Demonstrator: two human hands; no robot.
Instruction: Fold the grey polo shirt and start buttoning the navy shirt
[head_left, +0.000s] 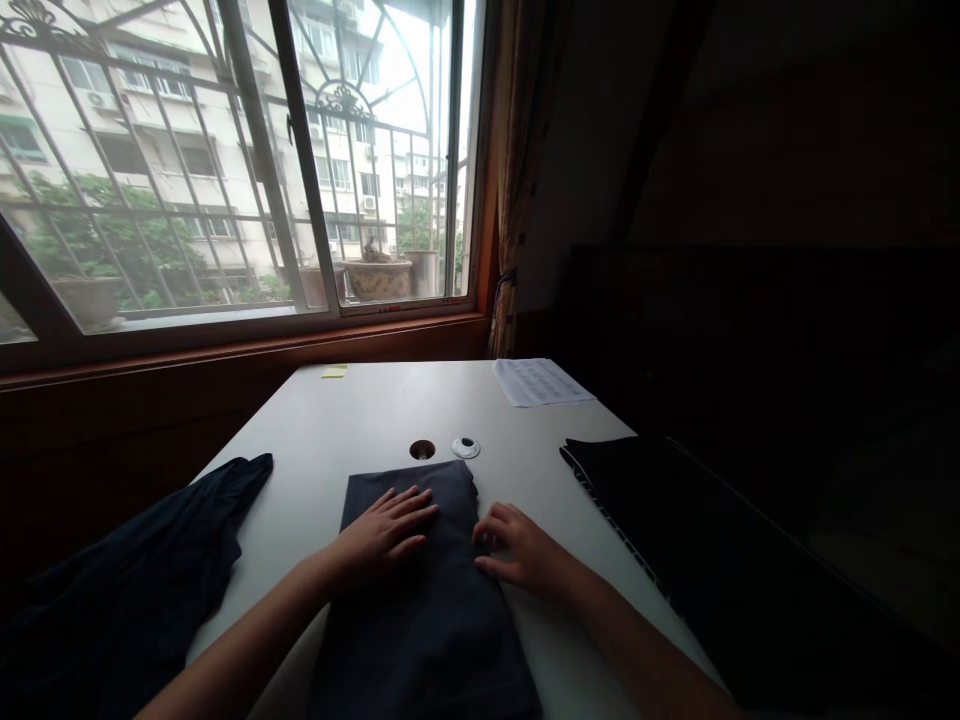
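So the folded dark blue cloth (442,620) is lying lengthwise on the white table (375,410), right in front of the person, probably because that spot is letting both arms reach it easily. The left hand (394,525) is resting palm-down across it, fingers straight and a bit spread, not gripping anything; I'm guessing that's keeping the layers flat and steady. The right hand (517,550) is hovering or resting at the cloth's right edge, fingers loosely curling, thumb standing apart from them. Maybe it's minding that wavy edge, but I can't tell if it's actually touching. The rumpled dark cloth (150,560) on the left and the dark cloth with a pale-flecked edge (675,540) on the right are lying off to the sides, seemingly leaving the middle for the folded piece. Both are running into shadow, so I'm not making out what they are. The near end of the folded cloth is getting cut off by the frame, and whatever's printed on the paper sheets (541,382) is staying unreadable.
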